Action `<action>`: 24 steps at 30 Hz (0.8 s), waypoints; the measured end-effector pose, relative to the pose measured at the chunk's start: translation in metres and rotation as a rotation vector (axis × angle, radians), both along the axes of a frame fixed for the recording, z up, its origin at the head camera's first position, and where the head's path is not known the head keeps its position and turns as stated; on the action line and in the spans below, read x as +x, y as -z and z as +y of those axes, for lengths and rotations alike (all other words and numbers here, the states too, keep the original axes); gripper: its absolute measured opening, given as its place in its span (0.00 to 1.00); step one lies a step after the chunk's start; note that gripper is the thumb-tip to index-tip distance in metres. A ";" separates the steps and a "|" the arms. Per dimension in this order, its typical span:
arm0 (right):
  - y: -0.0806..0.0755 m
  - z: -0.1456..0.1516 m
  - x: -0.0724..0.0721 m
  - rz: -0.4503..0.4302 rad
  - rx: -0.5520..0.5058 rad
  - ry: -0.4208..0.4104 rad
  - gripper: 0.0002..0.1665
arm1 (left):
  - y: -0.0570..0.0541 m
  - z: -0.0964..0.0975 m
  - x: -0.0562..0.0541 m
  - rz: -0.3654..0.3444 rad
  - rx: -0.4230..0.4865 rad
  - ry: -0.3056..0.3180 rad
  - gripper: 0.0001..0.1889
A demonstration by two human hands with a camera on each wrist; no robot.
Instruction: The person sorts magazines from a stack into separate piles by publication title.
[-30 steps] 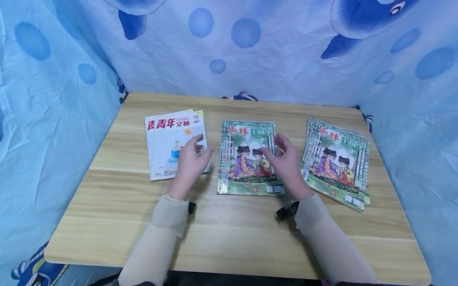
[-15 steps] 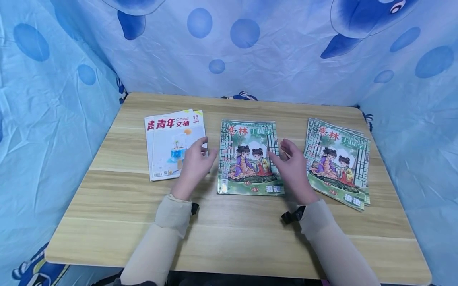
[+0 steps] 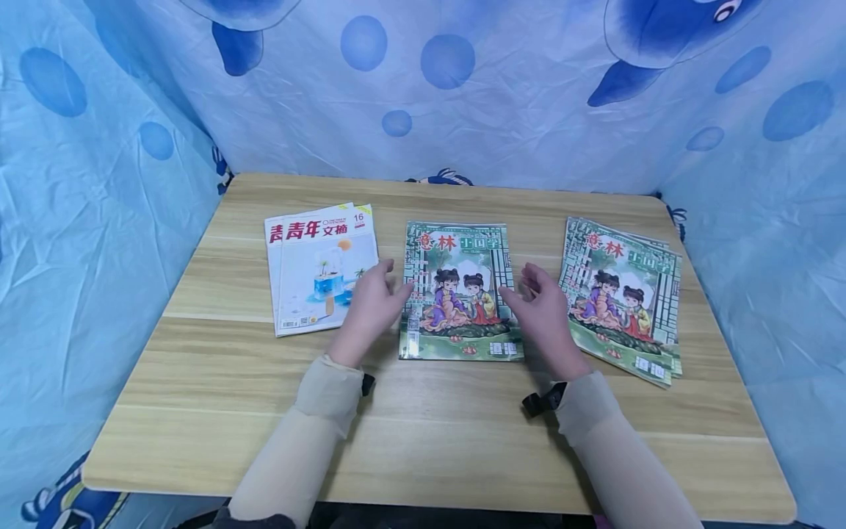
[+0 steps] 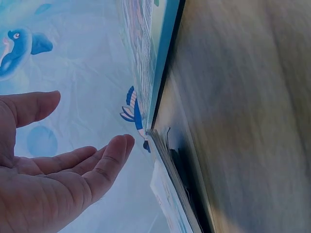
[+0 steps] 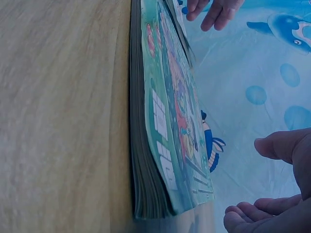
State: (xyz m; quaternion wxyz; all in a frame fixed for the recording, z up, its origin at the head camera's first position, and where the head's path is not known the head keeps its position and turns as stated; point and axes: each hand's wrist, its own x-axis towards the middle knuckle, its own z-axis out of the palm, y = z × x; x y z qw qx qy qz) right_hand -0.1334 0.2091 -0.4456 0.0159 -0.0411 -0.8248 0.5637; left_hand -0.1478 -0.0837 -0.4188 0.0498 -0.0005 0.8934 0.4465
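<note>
In the head view, a green illustrated magazine (image 3: 456, 339) lies flat in the middle of the table. My left hand (image 3: 369, 312) is off its left edge, thumb toward the cover and fingers relaxed. Off the right edge is my right hand (image 3: 545, 316), fingers loosely bent and thumb pointing at the cover. Both wrist views show the left hand (image 4: 63, 189) and the right hand (image 5: 277, 213) holding nothing, with gaps between thumb and fingers. From the right wrist, the thick page edges of the green magazine (image 5: 160, 126) are visible.
White magazines (image 3: 311, 272), overlapping slightly, lie at the left on the wooden table (image 3: 436, 441). A fanned stack of green magazines (image 3: 621, 301) with the same cover lies at the right. Blue curtains (image 3: 317, 103) printed with dolphins and bubbles surround the table's back and sides.
My left hand has shifted right, from over the white magazines toward the middle green one. My right hand has moved slightly right and down, away from the middle cover. The magazines have stayed put.
</note>
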 end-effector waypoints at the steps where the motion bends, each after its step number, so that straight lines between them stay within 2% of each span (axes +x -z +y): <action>1: 0.000 0.000 0.000 -0.007 0.001 -0.003 0.47 | 0.000 0.001 -0.001 -0.004 -0.005 0.005 0.37; 9: 0.000 0.005 0.002 -0.096 0.026 -0.022 0.50 | 0.001 0.011 -0.004 -0.095 -0.075 0.025 0.38; 13: 0.003 0.007 0.001 -0.095 0.056 -0.028 0.49 | 0.003 0.014 -0.005 -0.123 -0.091 0.032 0.38; 19: 0.007 0.008 0.000 -0.106 0.083 -0.040 0.44 | 0.006 0.014 -0.007 -0.153 -0.065 0.035 0.24; 24: 0.006 0.007 -0.002 -0.159 0.066 -0.048 0.46 | 0.008 0.015 -0.008 -0.178 -0.079 0.036 0.23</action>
